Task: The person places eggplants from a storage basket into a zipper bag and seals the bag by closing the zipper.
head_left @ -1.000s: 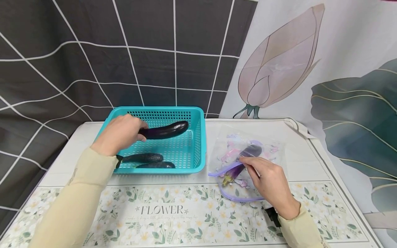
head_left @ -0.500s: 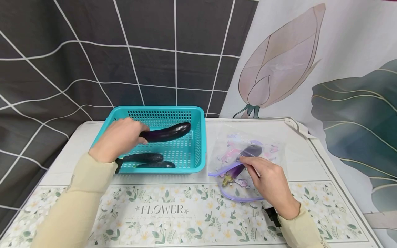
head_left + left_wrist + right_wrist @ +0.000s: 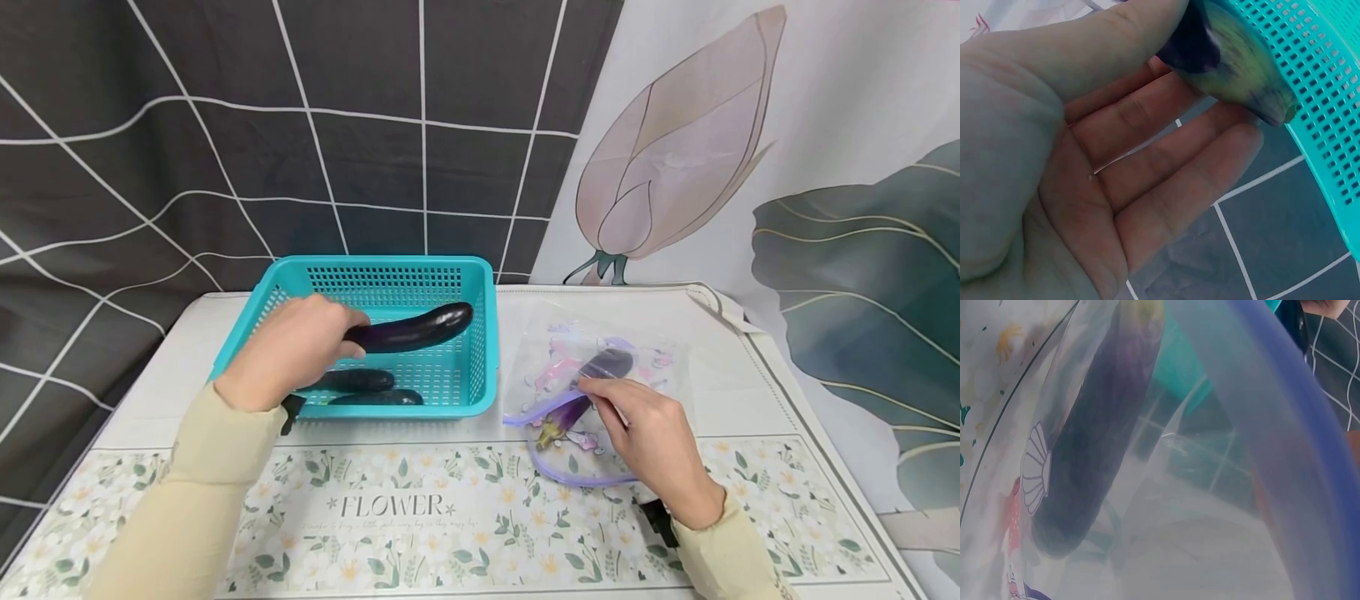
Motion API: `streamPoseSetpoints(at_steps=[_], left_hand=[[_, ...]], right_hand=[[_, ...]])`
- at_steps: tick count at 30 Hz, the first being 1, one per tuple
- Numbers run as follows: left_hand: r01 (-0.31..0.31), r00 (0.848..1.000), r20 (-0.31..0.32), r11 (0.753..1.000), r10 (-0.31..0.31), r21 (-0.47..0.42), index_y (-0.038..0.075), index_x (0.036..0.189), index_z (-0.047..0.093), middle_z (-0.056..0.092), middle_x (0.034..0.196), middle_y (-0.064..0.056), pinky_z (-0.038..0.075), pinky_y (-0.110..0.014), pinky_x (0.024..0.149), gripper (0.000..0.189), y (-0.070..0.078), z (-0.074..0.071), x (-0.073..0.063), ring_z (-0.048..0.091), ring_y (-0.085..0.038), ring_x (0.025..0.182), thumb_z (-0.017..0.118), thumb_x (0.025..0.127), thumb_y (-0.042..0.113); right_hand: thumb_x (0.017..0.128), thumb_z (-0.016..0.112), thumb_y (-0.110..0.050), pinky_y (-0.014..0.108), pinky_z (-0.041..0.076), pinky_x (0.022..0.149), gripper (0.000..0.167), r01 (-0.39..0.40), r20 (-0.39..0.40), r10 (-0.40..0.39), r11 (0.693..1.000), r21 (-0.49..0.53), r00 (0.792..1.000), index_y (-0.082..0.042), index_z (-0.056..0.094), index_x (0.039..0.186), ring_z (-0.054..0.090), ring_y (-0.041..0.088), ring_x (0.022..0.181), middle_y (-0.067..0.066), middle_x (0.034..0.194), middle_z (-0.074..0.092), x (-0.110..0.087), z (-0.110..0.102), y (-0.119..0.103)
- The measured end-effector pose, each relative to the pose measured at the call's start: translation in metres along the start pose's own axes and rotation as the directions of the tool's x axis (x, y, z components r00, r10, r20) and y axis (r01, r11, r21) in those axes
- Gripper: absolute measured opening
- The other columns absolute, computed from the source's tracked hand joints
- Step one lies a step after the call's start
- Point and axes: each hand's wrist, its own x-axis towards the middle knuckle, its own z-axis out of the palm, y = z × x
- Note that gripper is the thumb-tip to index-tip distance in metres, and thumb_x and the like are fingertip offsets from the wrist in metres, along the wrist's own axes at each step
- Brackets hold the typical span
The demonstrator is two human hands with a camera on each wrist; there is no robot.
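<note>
Over the turquoise basket [image 3: 480, 350], my left hand [image 3: 300, 346] pinches a dark purple eggplant [image 3: 420, 329] near its stem end, its rounded tip pointing right. In the left wrist view the thumb presses against the eggplant's greenish cap [image 3: 1247, 69]. At the right, my right hand [image 3: 652, 433] pinches the purple-edged opening of a clear zip bag [image 3: 517, 383] printed with pink figures. Inside the bag lies another eggplant [image 3: 611, 364], its green cap toward the opening. Through the plastic, the right wrist view shows that eggplant's dark body [image 3: 1094, 444].
Two more dark eggplants, one [image 3: 356, 381] behind the other [image 3: 382, 398], lie along the basket's near side. A white tablecloth with a floral band [image 3: 405, 533] covers the table. Behind stand a dark grid-patterned curtain [image 3: 367, 158] and a white one with a printed flower bud [image 3: 675, 142].
My left hand has moved slightly right and toward the front, carrying the eggplant with it. The right hand and the bag have stayed put.
</note>
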Motion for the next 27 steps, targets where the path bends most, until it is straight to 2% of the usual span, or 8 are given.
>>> streamPoseSetpoints(at_steps=[9, 17, 24, 27], left_hand=[[-0.004, 1.0, 0.008, 1.0, 0.004, -0.029, 0.004, 0.112, 0.075, 0.075, 0.092, -0.008, 0.056, -0.04, 0.066, 0.035, 0.009, 0.004, -0.003, 0.067, -0.018, 0.072, 0.085, 0.081, 0.019], [-0.036, 0.999, -0.009, 0.999, 0.036, -0.005, 0.011, 0.095, 0.073, 0.059, 0.07, 0.005, 0.045, -0.033, 0.057, 0.017, 0.017, 0.01, -0.006, 0.053, -0.013, 0.062, 0.083, 0.084, 0.02], [-0.036, 0.999, -0.011, 0.999, 0.035, -0.031, 0.009, 0.106, 0.074, 0.068, 0.083, 0.001, 0.052, -0.035, 0.065, 0.024, 0.026, 0.014, -0.011, 0.059, -0.014, 0.07, 0.082, 0.085, 0.019], [-0.051, 0.999, -0.02, 0.998, 0.05, -0.032, 0.009, 0.104, 0.074, 0.067, 0.082, 0.002, 0.052, -0.035, 0.066, 0.023, 0.03, 0.016, -0.013, 0.058, -0.014, 0.07, 0.082, 0.085, 0.019]], right_hand=[[0.077, 0.079, 0.01, 0.038, 0.058, 0.076, 0.034, -0.005, 0.004, 0.005, 1.0, -0.002, 1.0, -0.006, 0.076, 0.108, 0.074, 0.024, 0.093, 0.007, 0.103, 0.076, 0.001, 0.0, 0.0], [0.077, 0.079, 0.01, 0.038, 0.059, 0.076, 0.034, -0.007, 0.014, 0.007, 1.0, -0.002, 1.0, -0.005, 0.076, 0.108, 0.074, 0.024, 0.093, 0.007, 0.104, 0.076, 0.0, 0.0, 0.0], [0.077, 0.079, 0.009, 0.039, 0.058, 0.076, 0.034, -0.008, 0.013, 0.008, 1.0, -0.006, 1.0, -0.006, 0.076, 0.108, 0.074, 0.024, 0.093, 0.007, 0.103, 0.076, 0.0, 0.0, 0.0], [0.077, 0.079, 0.009, 0.039, 0.059, 0.076, 0.034, -0.004, 0.011, 0.004, 1.0, -0.006, 1.0, -0.006, 0.076, 0.108, 0.074, 0.024, 0.092, 0.007, 0.103, 0.076, 0.001, 0.0, 0.0]])
